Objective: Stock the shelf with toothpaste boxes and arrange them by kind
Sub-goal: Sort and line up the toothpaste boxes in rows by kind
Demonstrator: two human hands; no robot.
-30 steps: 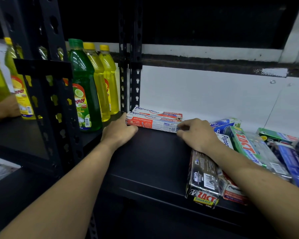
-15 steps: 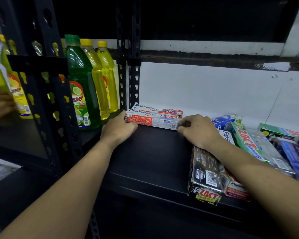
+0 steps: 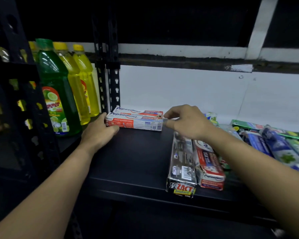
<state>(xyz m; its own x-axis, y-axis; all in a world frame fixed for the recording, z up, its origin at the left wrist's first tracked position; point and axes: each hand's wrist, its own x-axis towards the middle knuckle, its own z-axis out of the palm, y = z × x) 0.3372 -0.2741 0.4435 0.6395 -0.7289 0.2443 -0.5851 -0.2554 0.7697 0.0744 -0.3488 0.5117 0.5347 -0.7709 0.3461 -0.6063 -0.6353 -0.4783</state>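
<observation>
Green bottle [image 3: 57, 94] and yellow bottles [image 3: 79, 83]: stood upright in the left bay. Left grip [image 3: 100, 131]: lay on the shelf [image 3: 136, 157], fingers curled at the left end of the Pepsodent pair [image 3: 135, 120], thumb along its front. Pepsodent pair: two boxes lay side by side at the shelf's back, just beside the post [image 3: 113, 75]. Right grip [image 3: 185, 123]: was raised, fingers loosely apart at the pair's right end; contact could not be told. Zact box [image 3: 181, 163] and red box [image 3: 209, 163]: lay together, ends at the front edge. Mixed boxes [image 3: 274, 144]: lay heaped at far right.
</observation>
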